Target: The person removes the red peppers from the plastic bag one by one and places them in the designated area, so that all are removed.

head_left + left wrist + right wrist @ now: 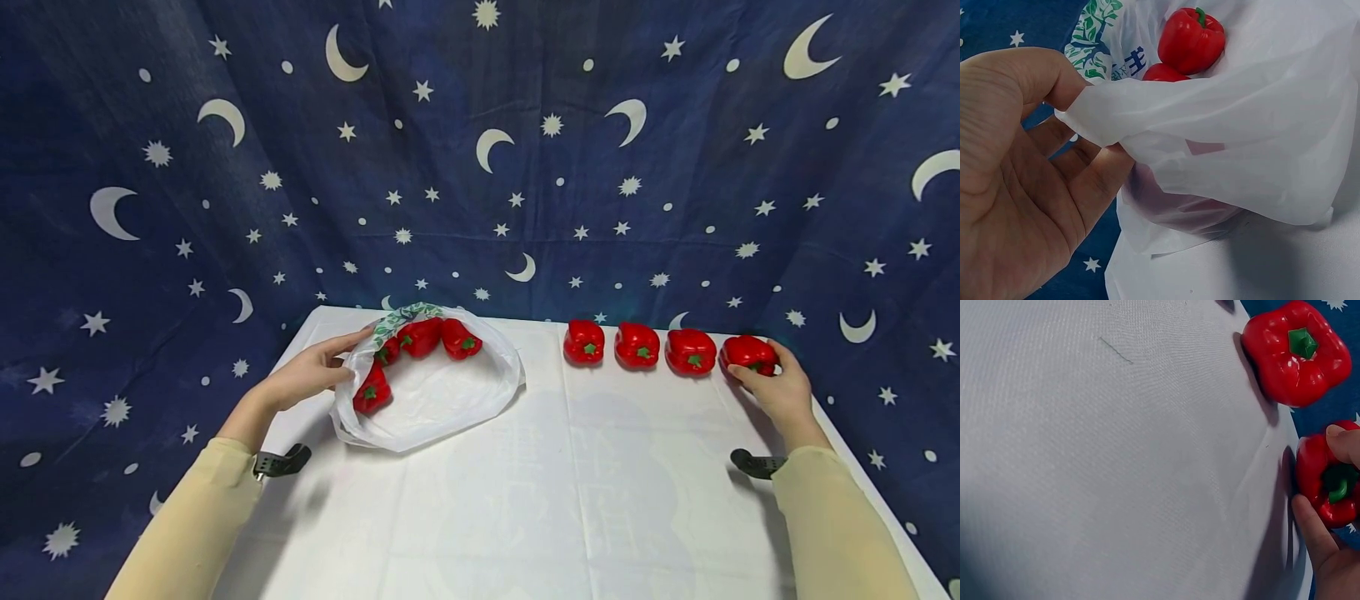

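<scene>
My left hand (311,372) pinches the left rim of a white plastic bag (442,429) with green leaf print. Its mouth is wide, and several red bell peppers (422,337) lie inside along the left and back. In the left wrist view, thumb and fingers hold the bag's edge (1222,119); one pepper shows dimly through the plastic. Far right, my right hand (783,398) grips the end red bell pepper (747,353) of a row, thumb and fingers on opposite sides. Its green stem (1339,482) shows in the right wrist view.
Left of the gripped pepper stand three more red bell peppers (637,347) along the back edge of the white-covered table (525,500). A dark blue curtain (450,167) with moons and stars hangs behind and at both sides. Black straps (281,461) sit on both wrists.
</scene>
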Available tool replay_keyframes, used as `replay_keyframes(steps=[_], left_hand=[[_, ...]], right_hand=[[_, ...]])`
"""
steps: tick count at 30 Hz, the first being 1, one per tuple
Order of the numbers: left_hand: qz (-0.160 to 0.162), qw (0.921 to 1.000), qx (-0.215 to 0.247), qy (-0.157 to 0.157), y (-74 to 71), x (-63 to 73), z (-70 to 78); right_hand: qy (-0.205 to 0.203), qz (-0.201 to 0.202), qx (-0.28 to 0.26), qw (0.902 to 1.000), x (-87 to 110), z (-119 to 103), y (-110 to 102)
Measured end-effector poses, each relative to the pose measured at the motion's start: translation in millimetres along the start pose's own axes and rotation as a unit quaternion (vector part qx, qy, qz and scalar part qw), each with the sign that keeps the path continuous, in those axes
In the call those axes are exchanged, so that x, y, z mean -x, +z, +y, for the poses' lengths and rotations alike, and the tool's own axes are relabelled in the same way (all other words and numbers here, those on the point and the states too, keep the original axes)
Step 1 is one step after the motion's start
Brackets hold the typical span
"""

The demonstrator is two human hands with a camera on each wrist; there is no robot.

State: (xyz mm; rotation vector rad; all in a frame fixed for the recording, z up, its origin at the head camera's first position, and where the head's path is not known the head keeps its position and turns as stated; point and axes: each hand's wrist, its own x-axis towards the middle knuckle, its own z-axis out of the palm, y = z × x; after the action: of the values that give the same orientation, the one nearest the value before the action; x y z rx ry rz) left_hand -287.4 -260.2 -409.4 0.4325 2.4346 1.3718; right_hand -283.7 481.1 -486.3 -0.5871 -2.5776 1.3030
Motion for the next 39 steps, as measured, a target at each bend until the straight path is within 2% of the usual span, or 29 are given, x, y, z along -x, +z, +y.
replay_keyframes(steps=[9,24,34,39], left_hand=[[-0.003,1.0000,0.003,-0.003,-0.3,0.3,2.3],[0.000,1.0000,0.007,-0.001,0.4,0.3,3.0],[-0.003,1.0000,0.006,0.003,-1.0,2.0,0.8],[-0.005,1.0000,0.007,0.005,-1.7,-0.1,-1.1]], right_hand=[[0.019,-0.006,0.008,0.9998,-4.1,-1.2,0.5],[0.011,-0.008,0.046,0.9989,-6.6,-5.9,1.4],[0.034,-0.008,0.048,0.9982,1.3,-13.2,-4.0],[0.016,-0.003,0.078,0.9968,9.9,-17.5,-12.9]])
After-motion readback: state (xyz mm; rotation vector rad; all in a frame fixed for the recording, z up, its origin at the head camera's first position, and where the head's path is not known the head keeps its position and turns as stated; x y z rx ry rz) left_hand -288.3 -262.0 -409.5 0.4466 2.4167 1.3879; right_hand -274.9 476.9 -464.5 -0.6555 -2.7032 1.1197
